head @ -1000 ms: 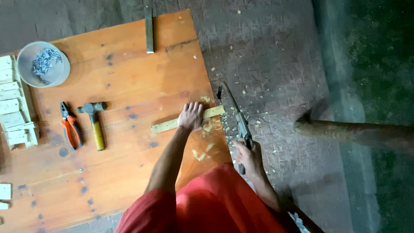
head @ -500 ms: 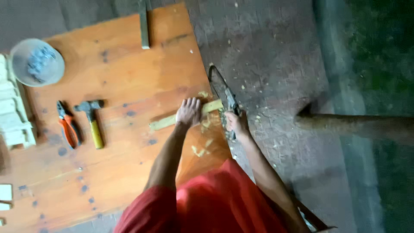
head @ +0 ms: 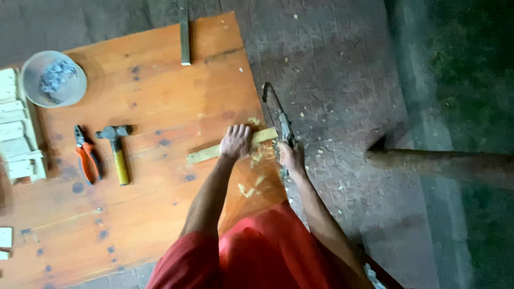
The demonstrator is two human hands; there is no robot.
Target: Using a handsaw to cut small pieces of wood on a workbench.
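Note:
My left hand (head: 236, 141) presses flat on a thin wooden strip (head: 206, 153) that lies across the right edge of the orange wooden table (head: 150, 101). The strip's right end sticks out past the edge. My right hand (head: 292, 158) grips the handle of a hand saw (head: 277, 111), whose blade crosses the strip's overhanging end beside the table edge. Wood chips and sawdust (head: 251, 179) lie on the table near both hands.
A hammer with a yellow handle (head: 118, 152) and orange-handled pliers (head: 87, 159) lie left of the strip. A round bowl of nails (head: 53, 78) sits at the far left, by stacked pale wood pieces (head: 16, 128). A metal bar (head: 184, 35) lies at the top. A log (head: 444, 166) rests on the floor.
My right hand has pushed the saw forward along the table edge, across the strip's end. My left hand stays pressed on the strip. The view has shifted slightly.

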